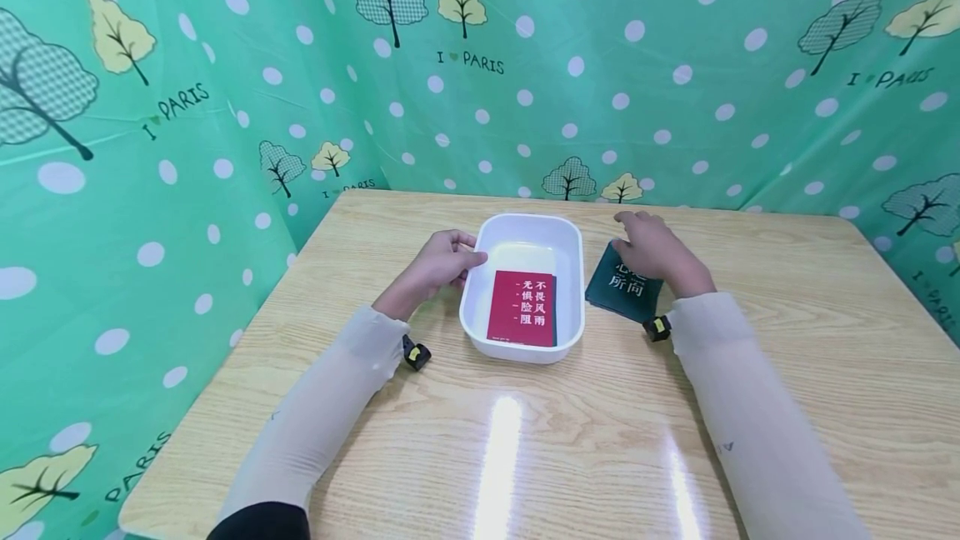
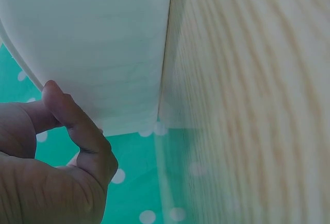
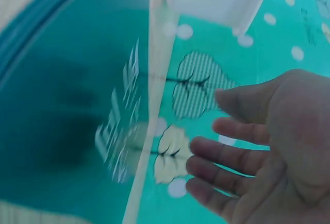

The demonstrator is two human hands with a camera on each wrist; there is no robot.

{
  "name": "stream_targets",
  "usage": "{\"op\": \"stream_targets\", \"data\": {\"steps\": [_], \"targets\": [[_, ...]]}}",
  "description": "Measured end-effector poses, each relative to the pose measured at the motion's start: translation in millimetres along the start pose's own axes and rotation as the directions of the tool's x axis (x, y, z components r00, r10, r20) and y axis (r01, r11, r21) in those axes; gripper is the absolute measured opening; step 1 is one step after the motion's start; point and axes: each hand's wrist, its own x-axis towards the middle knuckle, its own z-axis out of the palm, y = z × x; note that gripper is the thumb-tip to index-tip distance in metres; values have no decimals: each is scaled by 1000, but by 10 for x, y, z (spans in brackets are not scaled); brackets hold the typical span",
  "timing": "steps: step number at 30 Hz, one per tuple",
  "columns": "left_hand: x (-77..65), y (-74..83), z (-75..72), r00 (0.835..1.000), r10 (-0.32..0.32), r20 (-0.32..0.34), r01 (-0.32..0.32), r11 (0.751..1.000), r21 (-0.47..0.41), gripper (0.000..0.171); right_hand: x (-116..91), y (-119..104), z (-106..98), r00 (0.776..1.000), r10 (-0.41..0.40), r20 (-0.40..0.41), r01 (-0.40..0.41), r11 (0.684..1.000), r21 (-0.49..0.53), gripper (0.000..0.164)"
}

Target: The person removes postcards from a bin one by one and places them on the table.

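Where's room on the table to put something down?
The table is bare in front of the white tub, between the left sleeve and right sleeve, and outside both sleeves. It's crowded where the left hand holds the tub and the right hand partly hides the green booklet. Hardly any gap shows between tub and booklet.

Pale sleeves [image 1: 318,415] end beside black wrist cameras [image 1: 423,358] bearing yellow, seemingly square patches [image 1: 660,325].

On the table [image 1: 607,432], a tub [image 1: 521,255] holding a notebook [image 1: 521,309] stands left of another notebook [image 1: 617,297].
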Motion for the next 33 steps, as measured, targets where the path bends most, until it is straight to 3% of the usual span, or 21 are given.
{"op": "stream_targets", "data": {"steps": [10, 21, 26, 33], "targets": [[0, -10, 8, 1000, 0, 5, 0, 1000, -9, 34, 38, -391, 135, 984, -90, -152, 99, 993, 57, 56], [-10, 17, 3, 1000, -4, 5, 4, 1000, -7, 36, 45, -629, 263, 979, -165, -118, 164, 986, -18, 61], [1, 11, 0, 1000, 2, 6, -2, 1000, -3, 33, 24, -699, 281, 973, -198, -120, 197, 980, -15, 62], [-5, 6, -13, 1000, 8, 6, -8, 1000, 0, 32, -16, -846, 340, 970, -236, -55, 237, 971, 20, 63]]}}
